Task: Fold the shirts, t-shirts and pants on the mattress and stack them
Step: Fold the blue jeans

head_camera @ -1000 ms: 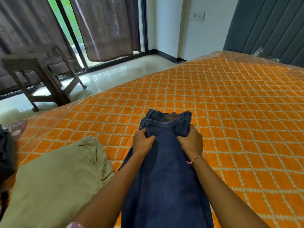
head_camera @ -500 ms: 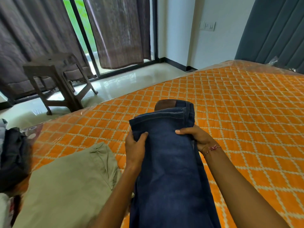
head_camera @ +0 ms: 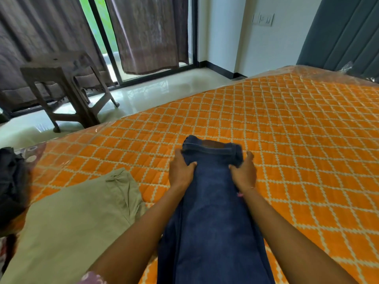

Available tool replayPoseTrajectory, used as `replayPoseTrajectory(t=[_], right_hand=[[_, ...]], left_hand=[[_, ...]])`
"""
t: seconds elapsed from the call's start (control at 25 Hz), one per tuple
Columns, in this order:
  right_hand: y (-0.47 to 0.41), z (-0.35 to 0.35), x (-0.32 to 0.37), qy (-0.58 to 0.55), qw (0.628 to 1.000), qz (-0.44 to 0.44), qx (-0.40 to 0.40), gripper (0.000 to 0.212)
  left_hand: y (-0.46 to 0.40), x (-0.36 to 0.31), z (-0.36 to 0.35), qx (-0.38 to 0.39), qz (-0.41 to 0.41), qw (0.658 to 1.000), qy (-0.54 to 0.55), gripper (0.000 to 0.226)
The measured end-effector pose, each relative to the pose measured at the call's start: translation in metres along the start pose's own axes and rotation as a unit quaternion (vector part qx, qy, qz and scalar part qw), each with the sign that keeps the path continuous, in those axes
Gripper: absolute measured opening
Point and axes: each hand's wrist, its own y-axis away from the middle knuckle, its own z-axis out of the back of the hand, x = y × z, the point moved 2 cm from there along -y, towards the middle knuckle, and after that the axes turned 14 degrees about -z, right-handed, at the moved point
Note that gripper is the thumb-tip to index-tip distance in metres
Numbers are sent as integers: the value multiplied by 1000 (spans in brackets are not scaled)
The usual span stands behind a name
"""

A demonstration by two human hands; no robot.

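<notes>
Left hand (head_camera: 180, 171) and right hand (head_camera: 245, 173) are gripping the jeans (head_camera: 213, 201) near the waistband; uneven pulling is risking a skewed fold.

A brown plastic stool (head_camera: 67, 87) is standing on the glossy pale floor (head_camera: 155, 91) beside the bed. Dark curtains (head_camera: 149, 31) are hanging over the glass sliding door (head_camera: 102, 37) behind it. A switch plate (head_camera: 263, 19) is sitting on the white wall (head_camera: 235, 33), and a grey padded headboard (head_camera: 346, 31) is rising at the right.
</notes>
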Motion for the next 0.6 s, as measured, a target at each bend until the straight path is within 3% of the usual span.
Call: replayPoseTrajectory(t=[0.08, 0.16, 0.24, 0.28, 0.44, 0.48, 0.6], right_hand=[[20, -24, 5, 242, 962, 81, -100, 63], [28, -48, 5, 321, 931, 167, -51, 53], [21, -56, -14, 385, 908, 167, -3, 53], [15, -53, -25, 408, 899, 161, -1, 54], [34, -41, -32, 410, 904, 122, 19, 56], [48, -40, -37, 398, 910, 109, 34, 56], [100, -14, -78, 341, 929, 114, 88, 55]], left_hand=[[4, -2, -14, 29, -36, 957, -285, 63], [15, -3, -27, 41, -155, 904, -396, 56], [27, 12, -35, 151, -237, 871, -403, 51], [33, 22, -34, 203, -230, 863, -402, 52], [57, 10, -36, 243, -162, 827, -480, 58], [73, 2, -39, 265, -137, 825, -479, 60], [132, 1, -30, 312, -99, 868, -374, 60]])
